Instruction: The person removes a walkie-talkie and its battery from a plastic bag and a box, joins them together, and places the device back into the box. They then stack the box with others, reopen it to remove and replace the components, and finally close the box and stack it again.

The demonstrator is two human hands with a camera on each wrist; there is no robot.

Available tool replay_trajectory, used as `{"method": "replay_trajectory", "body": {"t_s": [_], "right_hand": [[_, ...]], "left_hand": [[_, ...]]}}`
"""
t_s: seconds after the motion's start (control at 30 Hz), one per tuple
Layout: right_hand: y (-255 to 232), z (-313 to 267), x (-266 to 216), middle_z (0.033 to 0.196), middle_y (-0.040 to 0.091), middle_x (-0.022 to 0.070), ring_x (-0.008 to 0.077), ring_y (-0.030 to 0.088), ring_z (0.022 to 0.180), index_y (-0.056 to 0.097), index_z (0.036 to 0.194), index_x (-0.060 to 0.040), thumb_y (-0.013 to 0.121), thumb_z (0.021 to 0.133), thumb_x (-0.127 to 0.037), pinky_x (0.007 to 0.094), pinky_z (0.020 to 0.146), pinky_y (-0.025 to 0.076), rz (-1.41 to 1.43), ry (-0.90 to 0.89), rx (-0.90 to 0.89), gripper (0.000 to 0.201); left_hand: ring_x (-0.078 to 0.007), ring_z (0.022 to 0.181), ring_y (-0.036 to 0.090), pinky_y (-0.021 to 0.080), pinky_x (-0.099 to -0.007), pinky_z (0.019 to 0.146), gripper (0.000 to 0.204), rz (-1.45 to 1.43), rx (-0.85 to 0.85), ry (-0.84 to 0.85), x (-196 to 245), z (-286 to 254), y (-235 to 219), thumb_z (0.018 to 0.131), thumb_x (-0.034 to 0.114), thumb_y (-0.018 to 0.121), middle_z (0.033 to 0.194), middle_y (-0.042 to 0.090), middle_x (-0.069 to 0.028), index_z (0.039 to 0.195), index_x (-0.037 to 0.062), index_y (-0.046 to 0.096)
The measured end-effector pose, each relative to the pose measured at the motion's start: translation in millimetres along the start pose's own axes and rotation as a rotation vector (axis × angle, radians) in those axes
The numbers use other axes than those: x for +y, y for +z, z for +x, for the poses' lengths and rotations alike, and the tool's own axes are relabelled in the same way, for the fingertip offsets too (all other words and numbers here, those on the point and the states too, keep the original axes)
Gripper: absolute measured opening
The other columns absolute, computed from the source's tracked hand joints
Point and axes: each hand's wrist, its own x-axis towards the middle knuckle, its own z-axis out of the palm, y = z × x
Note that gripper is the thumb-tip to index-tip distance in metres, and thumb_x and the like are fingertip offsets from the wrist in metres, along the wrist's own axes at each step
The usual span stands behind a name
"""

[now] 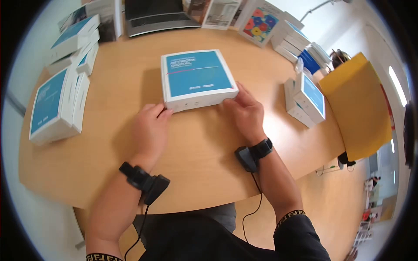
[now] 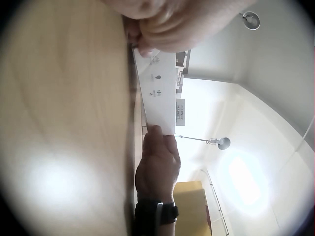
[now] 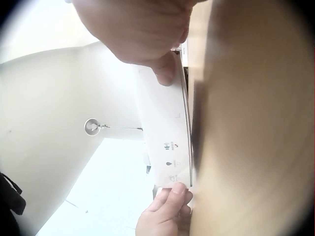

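A white box with a blue top (image 1: 198, 74) lies in the middle of the wooden table in the head view, its printed side facing the person. The left hand (image 1: 151, 130) pinches its near left corner. At the near right corner, the right hand (image 1: 248, 114) grips the box with the thumb on the front side. In the left wrist view the box's white side (image 2: 160, 93) runs between the left hand (image 2: 172, 22) and the right hand (image 2: 158, 169). The right wrist view has the same side (image 3: 165, 123), with the right hand (image 3: 142, 32) above and the left hand (image 3: 165, 214) below.
Stacked blue-topped boxes (image 1: 48, 104) stand at the left edge of the table. More boxes (image 1: 311, 96) are at the right, beside a yellow panel (image 1: 357, 108). A laptop (image 1: 159, 19) and a floral-covered book (image 1: 260, 24) are at the back.
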Motion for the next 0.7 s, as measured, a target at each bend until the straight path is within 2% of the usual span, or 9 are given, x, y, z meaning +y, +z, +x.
{"method": "replay_trajectory", "body": {"t_s": [0.03,0.1,0.27,0.33,0.4,0.47,0.57,0.67,0.7], "right_hand": [[0,0,-2,0.124,0.066,0.0082,0.0179,0.066,0.108,0.063,0.136,-0.0059,0.074,0.09,-0.014,0.0287,0.095,0.051,-0.003,-0.005,0.025,0.048],[0,-2,-10,0.126,0.064,0.0097,0.0165,0.066,0.106,0.059,0.137,-0.0008,0.071,0.096,-0.02,0.0302,0.092,0.054,0.588,0.239,-0.066,0.047],[-3,2,-12,0.117,0.064,0.0117,0.0171,0.066,0.097,0.057,0.12,0.0002,0.068,0.098,-0.031,0.0294,0.081,0.059,0.691,0.418,0.099,0.04],[-6,3,-19,0.111,0.064,0.011,0.0187,0.066,0.097,0.055,0.116,-0.0013,0.069,0.097,-0.034,0.0289,0.076,0.06,0.554,0.533,0.087,0.04],[-10,6,-16,0.108,0.063,0.0103,0.0183,0.066,0.093,0.055,0.116,-0.0019,0.069,0.097,-0.031,0.0279,0.072,0.06,0.628,0.562,0.079,0.038],[-18,8,-16,0.107,0.063,0.0077,0.0185,0.065,0.091,0.055,0.116,-0.0076,0.067,0.097,-0.029,0.0316,0.077,0.058,0.679,0.637,-0.077,0.031],[-27,4,-12,0.108,0.063,0.0067,0.0196,0.065,0.094,0.056,0.115,-0.0115,0.066,0.096,-0.029,0.0352,0.08,0.057,0.714,0.669,-0.066,0.028],[-68,-5,-13,0.11,0.062,0.0055,0.02,0.064,0.099,0.058,0.112,-0.014,0.066,0.095,-0.031,0.0384,0.085,0.055,0.807,0.63,-0.005,0.026],[-81,-5,-20,0.1,0.063,0.0053,0.0183,0.065,0.082,0.056,0.112,-0.0117,0.067,0.095,-0.024,0.035,0.071,0.058,0.9,0.589,0.154,0.024]], "left_hand": [[-0.0309,0.076,0.064,0.048,-0.0383,0.067,0.016,-0.006,-0.008,0.023,0,0,-1,0.088,0.013,0.072,0.084,0.066,-0.0153,0.096,-0.0007,0.072],[-0.0303,0.075,0.064,0.048,-0.037,0.067,0.017,0.028,-0.031,0.031,3,0,0,0.089,0.014,0.072,0.085,0.067,-0.0153,0.097,-0.0006,0.072],[-0.0305,0.076,0.064,0.049,-0.037,0.068,0.018,0.007,-0.083,0.051,11,-1,0,0.088,0.015,0.073,0.087,0.068,-0.015,0.099,0.0001,0.073],[-0.0319,0.077,0.064,0.049,-0.038,0.068,0.019,-0.01,-0.094,0.06,12,-1,1,0.088,0.016,0.073,0.088,0.067,-0.015,0.099,0.0003,0.072],[-0.0265,0.075,0.065,0.049,-0.0344,0.068,0.02,-0.09,-0.061,0.039,10,-2,0,0.088,0.014,0.074,0.088,0.068,-0.0131,0.102,-0.0004,0.073],[-0.0232,0.076,0.065,0.05,-0.0326,0.069,0.021,-0.12,-0.084,0.041,11,-2,-4,0.088,0.013,0.074,0.088,0.069,-0.0115,0.104,-0.0012,0.072],[-0.0176,0.078,0.066,0.051,-0.0296,0.07,0.022,-0.219,-0.118,0.032,7,-3,-4,0.088,0.011,0.075,0.088,0.069,-0.0084,0.106,-0.0023,0.072],[-0.014,0.078,0.066,0.052,-0.0274,0.071,0.022,-0.304,-0.116,0.003,12,-5,-2,0.09,0.011,0.076,0.088,0.07,-0.0058,0.106,-0.0024,0.072],[-0.0127,0.078,0.066,0.053,-0.0267,0.071,0.022,-0.319,-0.105,-0.024,13,-6,-1,0.09,0.012,0.076,0.088,0.07,-0.0048,0.106,-0.0022,0.072]]}}
